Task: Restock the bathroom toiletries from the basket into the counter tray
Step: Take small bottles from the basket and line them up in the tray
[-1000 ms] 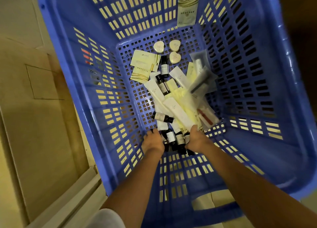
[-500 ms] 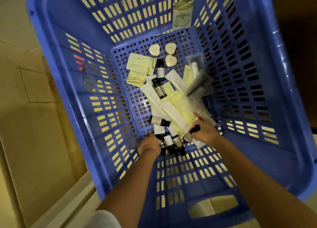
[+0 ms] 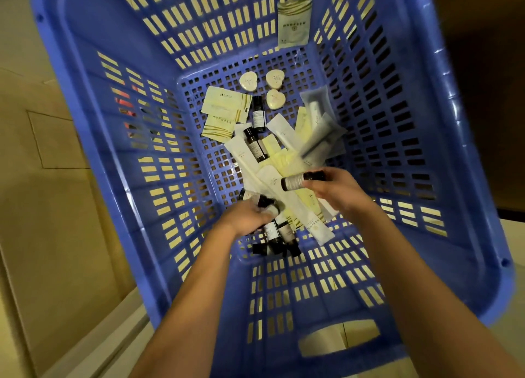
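Both my hands are inside a deep blue slotted basket (image 3: 119,161). My right hand (image 3: 332,191) holds a small dark bottle (image 3: 295,182) with a pale label, lifted above the pile. My left hand (image 3: 245,217) reaches down onto a cluster of small dark bottles (image 3: 274,234) at the near end of the basket floor; its fingers curl around one, blurred. Long white and yellow sachets (image 3: 287,190) lie across the middle. Two more dark bottles (image 3: 257,139) lie farther back. The counter tray is not in view.
Three round cream soaps (image 3: 264,86) and flat yellow packets (image 3: 224,113) lie at the far end of the basket floor. A striped packet (image 3: 294,22) leans on the far wall. Grey wrapped items (image 3: 321,122) lie at the right. Beige floor (image 3: 42,207) is to the left.
My right hand has lifted a dark bottle out of the near cluster and moved it up and right. My left hand has shifted slightly forward onto the bottles.
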A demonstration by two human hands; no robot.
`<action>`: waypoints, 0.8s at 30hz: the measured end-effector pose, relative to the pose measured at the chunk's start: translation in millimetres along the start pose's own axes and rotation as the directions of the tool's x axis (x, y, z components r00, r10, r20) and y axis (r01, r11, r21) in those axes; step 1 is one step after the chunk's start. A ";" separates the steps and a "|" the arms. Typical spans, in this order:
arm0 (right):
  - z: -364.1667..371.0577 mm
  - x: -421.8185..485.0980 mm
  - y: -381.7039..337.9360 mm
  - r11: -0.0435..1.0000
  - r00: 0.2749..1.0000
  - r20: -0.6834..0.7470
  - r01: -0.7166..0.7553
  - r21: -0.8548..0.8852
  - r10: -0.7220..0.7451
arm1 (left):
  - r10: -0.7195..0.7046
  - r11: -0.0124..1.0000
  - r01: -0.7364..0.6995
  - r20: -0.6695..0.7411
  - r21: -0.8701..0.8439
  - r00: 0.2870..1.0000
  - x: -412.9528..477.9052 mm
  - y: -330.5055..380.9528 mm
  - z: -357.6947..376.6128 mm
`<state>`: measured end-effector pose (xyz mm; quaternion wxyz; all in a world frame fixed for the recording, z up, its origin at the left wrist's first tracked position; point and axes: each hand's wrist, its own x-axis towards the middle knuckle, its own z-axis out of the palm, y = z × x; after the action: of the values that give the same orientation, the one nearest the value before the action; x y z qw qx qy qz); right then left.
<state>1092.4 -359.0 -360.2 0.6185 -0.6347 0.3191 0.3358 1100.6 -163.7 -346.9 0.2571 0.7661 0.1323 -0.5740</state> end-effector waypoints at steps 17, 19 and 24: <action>-21.3 -91.5 -72.0 0.683 0.950 0.044 0.189 0.705 -0.309 | 0.324 0.360 -0.492 -0.388 -0.793 0.863 -121.9 52.8 -31.1; -19.0 -114.6 -80.5 0.630 0.933 0.046 0.204 0.750 -0.357 | 0.361 0.214 -0.475 -0.383 -0.853 0.850 -149.0 50.7 -31.8; 1.3 -172.6 -98.2 0.502 0.926 0.072 0.135 0.854 -0.371 | 0.405 0.013 -0.478 -0.433 -0.878 0.806 -211.4 36.2 -34.9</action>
<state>1074.4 -356.5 -162.4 0.9222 -0.2549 0.2634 0.1233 1082.2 -155.2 -130.6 0.8399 0.4406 0.2255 -0.2227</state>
